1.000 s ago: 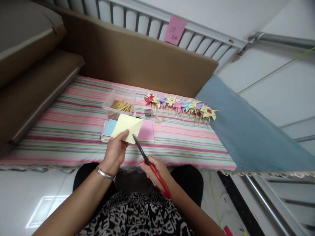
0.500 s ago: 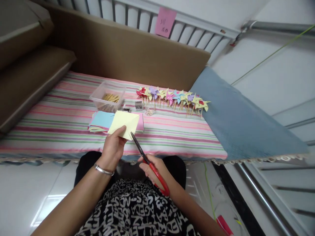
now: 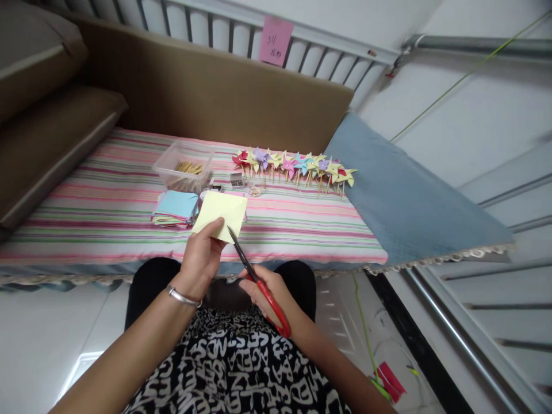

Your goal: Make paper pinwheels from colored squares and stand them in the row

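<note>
Apparently one square is at the cutting stage: the pale yellow paper square (image 3: 225, 208), held above the front part of the striped cloth (image 3: 293, 241), lies at the centre of the clock used below. From seven o'clock the left hand (image 3: 202, 253) pinches it, thumb on top and the other fingers beneath. At five o'clock the right hand (image 3: 272, 284) curls its fingers around the red-handled scissors (image 3: 264, 290), whose dark metal tips overlap the square's near right corner; whether they have made a slit is too small to tell. Judging by the row of multicoloured paper pinwheels on wooden sticks (image 3: 288, 165) at two o'clock, many pieces look finished. Much appears left: the stack of coloured paper squares (image 3: 175, 208) at nine o'clock is whole as far as it shows, and loose sticks (image 3: 188, 167) lie in the clear plastic box (image 3: 172, 179) between ten and eleven. The yellow square itself is flat, with no blade folded in and no stick attached yet.
</note>
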A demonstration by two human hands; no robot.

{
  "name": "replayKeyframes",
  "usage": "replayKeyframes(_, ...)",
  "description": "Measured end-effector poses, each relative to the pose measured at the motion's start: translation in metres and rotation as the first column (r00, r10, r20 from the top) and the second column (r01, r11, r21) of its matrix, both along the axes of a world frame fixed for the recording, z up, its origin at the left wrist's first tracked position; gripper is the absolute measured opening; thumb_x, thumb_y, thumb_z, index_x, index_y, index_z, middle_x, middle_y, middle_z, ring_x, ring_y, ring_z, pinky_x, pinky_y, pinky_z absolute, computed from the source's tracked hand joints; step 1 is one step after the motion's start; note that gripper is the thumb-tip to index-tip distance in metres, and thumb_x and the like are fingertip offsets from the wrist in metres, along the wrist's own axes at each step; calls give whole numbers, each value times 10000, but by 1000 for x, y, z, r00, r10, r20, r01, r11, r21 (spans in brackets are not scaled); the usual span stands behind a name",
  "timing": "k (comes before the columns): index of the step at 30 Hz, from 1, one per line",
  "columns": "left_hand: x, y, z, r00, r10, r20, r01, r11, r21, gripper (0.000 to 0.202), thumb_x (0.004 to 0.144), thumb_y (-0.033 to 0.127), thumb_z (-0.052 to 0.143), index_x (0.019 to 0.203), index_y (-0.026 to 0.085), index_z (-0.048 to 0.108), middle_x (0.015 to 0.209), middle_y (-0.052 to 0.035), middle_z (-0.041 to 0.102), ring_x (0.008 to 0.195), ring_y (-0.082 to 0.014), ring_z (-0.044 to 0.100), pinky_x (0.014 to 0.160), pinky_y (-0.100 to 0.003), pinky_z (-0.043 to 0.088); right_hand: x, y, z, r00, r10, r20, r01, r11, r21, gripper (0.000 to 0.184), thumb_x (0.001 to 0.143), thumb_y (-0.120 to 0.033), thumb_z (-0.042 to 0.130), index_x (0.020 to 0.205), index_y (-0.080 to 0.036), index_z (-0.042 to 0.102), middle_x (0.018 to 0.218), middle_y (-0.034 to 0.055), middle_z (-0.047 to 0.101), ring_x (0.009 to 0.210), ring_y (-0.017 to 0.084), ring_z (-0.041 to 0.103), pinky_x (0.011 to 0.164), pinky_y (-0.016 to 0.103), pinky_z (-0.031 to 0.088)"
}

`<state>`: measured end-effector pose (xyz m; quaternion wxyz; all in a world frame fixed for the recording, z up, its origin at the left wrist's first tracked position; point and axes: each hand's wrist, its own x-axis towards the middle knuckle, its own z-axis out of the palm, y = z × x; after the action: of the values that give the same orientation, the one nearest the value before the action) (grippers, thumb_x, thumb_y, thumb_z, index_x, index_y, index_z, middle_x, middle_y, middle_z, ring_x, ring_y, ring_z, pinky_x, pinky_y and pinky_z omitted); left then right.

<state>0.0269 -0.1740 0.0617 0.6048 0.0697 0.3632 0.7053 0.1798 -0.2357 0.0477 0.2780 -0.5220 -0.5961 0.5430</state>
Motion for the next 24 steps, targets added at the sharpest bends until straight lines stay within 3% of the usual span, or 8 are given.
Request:
replayKeyframes(6,3,-7,8,1000,-4,14,4,1000,14,256,658,40,698,893,143,703,946,-51,734,807,-162,677,654,-237,566,-2,-11,4,998,-55,6,55,998,29,172,782,-360,618,866,-212,640,517,-61,443,430,81,372,419,203,279)
replayKeyframes(15,2,-13,14,1000,22,-17,-21,998,52,243,643,53,713,870,138,703,897,-39,738,763,-155,675,621,-240,564,2,-8,3,996,12,94,-28,986,165,198,779,-371,630,858,-190,650,613,-40,521,551,102,433,564,225,368)
replayKeyframes(24,7,-19,20,999,20,-39,-17,997,72,227,640,60,710,851,142,703,917,-46,733,780,-156,670,625,-241,559,9,-13,-4,994,42,100,-61,979,194,221,808,-388,604,899,-191,646,648,-34,546,568,99,457,565,213,368)
